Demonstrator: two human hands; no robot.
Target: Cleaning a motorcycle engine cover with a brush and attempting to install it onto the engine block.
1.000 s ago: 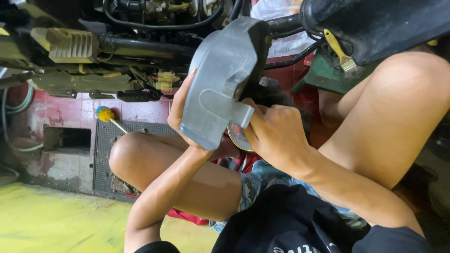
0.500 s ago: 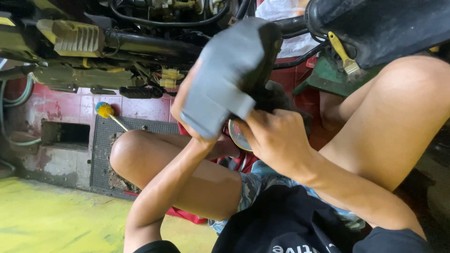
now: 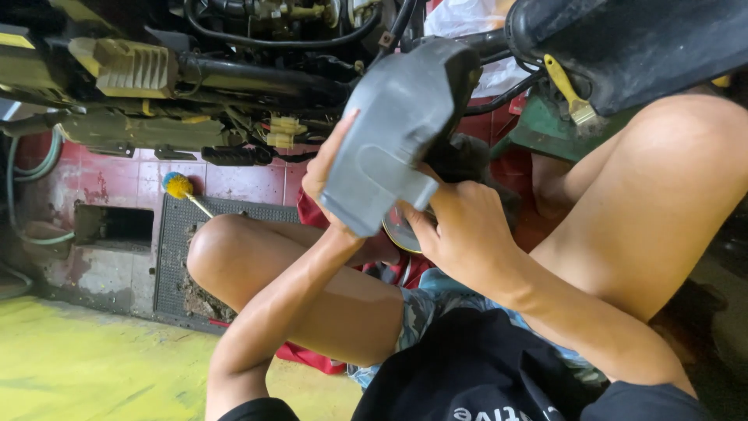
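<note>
Left hand (image 3: 331, 175) fingers clasped grey plastic cover (image 3: 397, 129); right hand (image 3: 460, 230) fingers gripped its lower edge, round metal part (image 3: 397, 231) just beneath.

- The left hand (image 3: 331, 175) is reaching upward, forearm rising steeply, fingers curling closed (thumb hidden).
- The right hand (image 3: 460, 234) is sitting just beside it, fingers clenching, wrist bending, forearm slanting down toward the body.

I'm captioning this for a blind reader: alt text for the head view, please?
Both hands, left hand and right hand, hold a grey plastic cover against a motorcycle's underside, above the person's bent bare knees.
</note>
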